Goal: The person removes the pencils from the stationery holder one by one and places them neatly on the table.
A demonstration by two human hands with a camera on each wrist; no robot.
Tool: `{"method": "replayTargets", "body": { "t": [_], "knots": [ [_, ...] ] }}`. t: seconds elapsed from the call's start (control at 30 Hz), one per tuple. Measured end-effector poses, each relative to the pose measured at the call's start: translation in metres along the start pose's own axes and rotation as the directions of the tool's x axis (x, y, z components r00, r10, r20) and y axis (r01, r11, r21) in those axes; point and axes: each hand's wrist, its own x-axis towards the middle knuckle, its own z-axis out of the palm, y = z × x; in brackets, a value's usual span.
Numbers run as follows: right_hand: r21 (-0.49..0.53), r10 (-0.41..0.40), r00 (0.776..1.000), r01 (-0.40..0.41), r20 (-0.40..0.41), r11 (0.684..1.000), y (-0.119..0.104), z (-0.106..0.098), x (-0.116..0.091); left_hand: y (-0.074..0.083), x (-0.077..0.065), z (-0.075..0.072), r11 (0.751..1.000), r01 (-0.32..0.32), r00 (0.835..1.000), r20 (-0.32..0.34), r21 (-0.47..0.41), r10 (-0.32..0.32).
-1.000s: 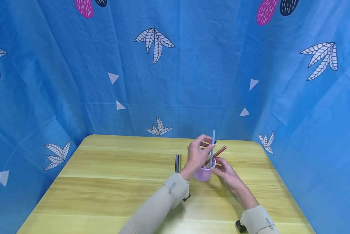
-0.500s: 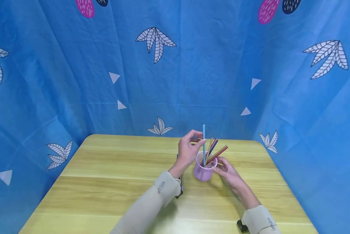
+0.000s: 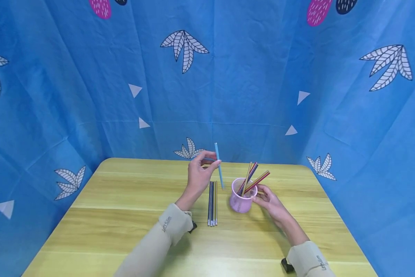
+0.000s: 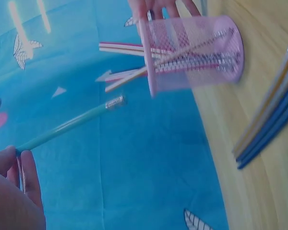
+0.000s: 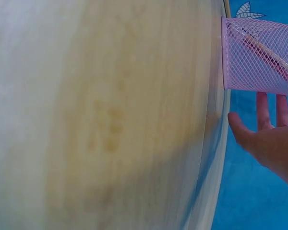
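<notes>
In the head view my left hand (image 3: 202,171) pinches a light blue pencil (image 3: 220,169) between thumb and fingers. The pencil stands almost upright, metal ferrule end down, in the air left of a pink mesh pencil cup (image 3: 240,204). Several coloured pencils (image 3: 257,181) lean in the cup toward the right. My right hand (image 3: 271,204) rests against the cup's right side; in the right wrist view its fingers (image 5: 262,110) are extended to the mesh and the thumb is spread away. The left wrist view shows the pencil apart from the cup's rim.
A row of several dark blue and gold pencils (image 3: 212,204) lies side by side on the wooden table (image 3: 124,231), between the left forearm and the cup. A blue patterned curtain (image 3: 256,77) hangs behind and at both sides.
My left hand has moved left with the light blue pencil, from over the cup to beside it. The row of pencils is now uncovered. The right hand and cup stay in place.
</notes>
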Motion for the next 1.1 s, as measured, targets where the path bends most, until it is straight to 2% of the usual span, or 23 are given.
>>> {"method": "replayTargets", "body": {
  "t": [0.23,0.43,0.9,1.1],
  "knots": [
    [-0.002,0.0,1.0,0.0,0.002,1.0,0.001,-0.002,0.001,-0.002,0.0,-0.027,0.999,0.031,0.999,-0.02,0.014,-0.031],
    [-0.009,-0.004,1.0,0.004,0.002,1.0,-0.001,-0.002,0.0,-0.008,0.0,-0.041,0.998,0.066,0.997,-0.027,0.006,-0.066],
    [-0.001,0.004,1.0,-0.004,0.008,1.0,-0.001,-0.002,0.001,-0.026,-0.005,-0.05,0.991,0.136,0.991,-0.022,0.02,-0.136],
    [0.004,0.001,1.0,-0.001,0.004,1.0,0.0,-0.002,0.0,-0.037,-0.009,-0.048,0.973,0.231,0.973,-0.029,0.011,-0.231]
  ]
}}
